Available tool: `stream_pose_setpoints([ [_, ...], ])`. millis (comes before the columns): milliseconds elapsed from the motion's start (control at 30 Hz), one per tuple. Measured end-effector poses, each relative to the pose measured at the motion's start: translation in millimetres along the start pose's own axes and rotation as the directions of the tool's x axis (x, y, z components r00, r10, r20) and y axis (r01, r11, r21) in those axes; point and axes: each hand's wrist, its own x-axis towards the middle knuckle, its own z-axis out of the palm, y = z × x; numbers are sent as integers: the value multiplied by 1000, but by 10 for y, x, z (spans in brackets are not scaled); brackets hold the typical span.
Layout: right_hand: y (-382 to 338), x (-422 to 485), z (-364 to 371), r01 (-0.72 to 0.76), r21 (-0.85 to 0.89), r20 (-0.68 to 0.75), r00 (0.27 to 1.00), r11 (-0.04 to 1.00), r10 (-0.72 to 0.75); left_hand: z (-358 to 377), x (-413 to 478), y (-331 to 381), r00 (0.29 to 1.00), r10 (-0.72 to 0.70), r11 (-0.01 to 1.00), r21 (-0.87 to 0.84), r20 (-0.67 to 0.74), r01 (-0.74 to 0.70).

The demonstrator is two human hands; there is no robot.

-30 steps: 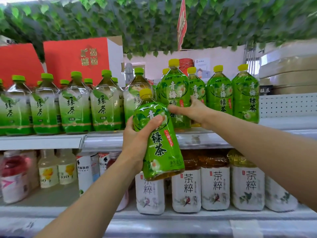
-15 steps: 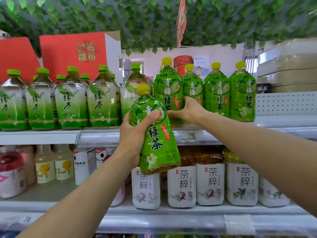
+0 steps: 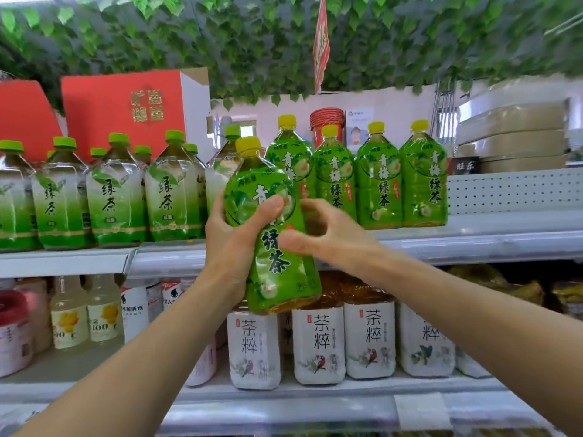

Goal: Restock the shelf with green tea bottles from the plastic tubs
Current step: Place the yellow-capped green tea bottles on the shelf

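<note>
My left hand grips a green tea bottle with a yellow cap, tilted slightly left in front of the upper shelf. My right hand hovers just right of that bottle with its fingers loosely curled, its thumb against the label, and it holds nothing. Behind them stands a row of matching yellow-capped green tea bottles on the shelf. The plastic tubs are out of view.
Green-capped tea bottles fill the shelf's left side below red boxes. A white perforated panel backs bare shelf right of the row. White-labelled bottles line the lower shelf. Fake leaves hang overhead.
My right hand has let go of the shelf bottle and drawn back beside the held bottle. My left hand has raised that bottle closer to the shelf.
</note>
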Motion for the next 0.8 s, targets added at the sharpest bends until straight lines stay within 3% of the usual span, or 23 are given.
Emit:
stream_pose_setpoints([
  [67, 32, -14, -1, -11, 47, 18, 1000, 999, 10, 186, 34, 86, 993, 118, 991, 63, 23, -119],
  [133, 30, 26, -99, 8, 112, -70, 998, 994, 0, 375, 83, 200, 974, 209, 965, 140, 88, -220],
  [233, 51, 101, -344, 50, 186, -189, 982, 981, -14, 562, 269, 405, 933, 250, 912, 261, 257, -317],
  [333, 88, 155, -558, 81, 175, -331, 943, 981, -19, 574, 567, 491, 905, 303, 816, 409, 298, -408],
  [367, 107, 171, -615, 84, 175, -370, 929, 981, -13, 552, 644, 444, 893, 325, 754, 485, 312, -443],
  [400, 143, 187, -675, 81, 187, -400, 917, 979, 0, 517, 715, 349, 869, 342, 621, 608, 358, -495],
  [467, 221, 216, -773, 73, 206, -418, 908, 976, 20, 442, 788, 99, 817, 321, 223, 800, 480, -557],
  [533, 286, 241, -825, 25, 182, -440, 896, 983, 58, 375, 803, -99, 788, 278, -51, 827, 550, -559],
  [633, 399, 328, -834, -95, 147, -435, 888, 985, 150, 330, 811, -222, 793, 222, -213, 822, 568, -529],
  [800, 432, 495, -810, -170, 120, -385, 900, 978, 204, 309, 879, -182, 804, 166, -251, 813, 572, -526],
])
